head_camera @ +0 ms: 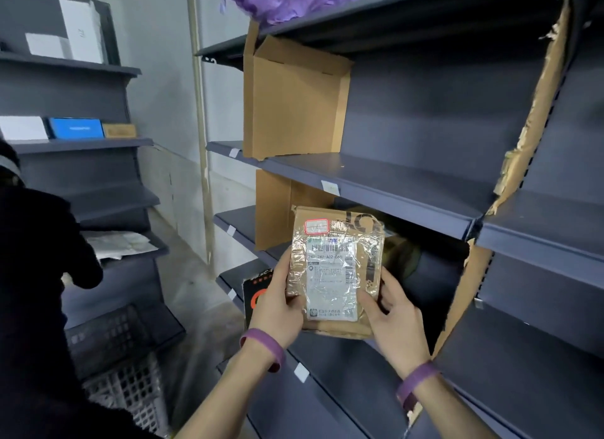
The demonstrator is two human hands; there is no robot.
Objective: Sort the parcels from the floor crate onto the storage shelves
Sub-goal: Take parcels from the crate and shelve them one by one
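Both hands on it: left hand (277, 303) and right hand (397, 317) pinch the taped brown parcel (333, 268) by its lower corners, label up, at six o'clock before the dark shelves (408, 190). Slick tape, light grip, so it could slip.

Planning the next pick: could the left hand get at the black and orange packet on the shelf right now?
Probably not yet. The left hand grips the taped parcel along with the right hand. Freed, it likely could: the black and orange packet lies just beside it.
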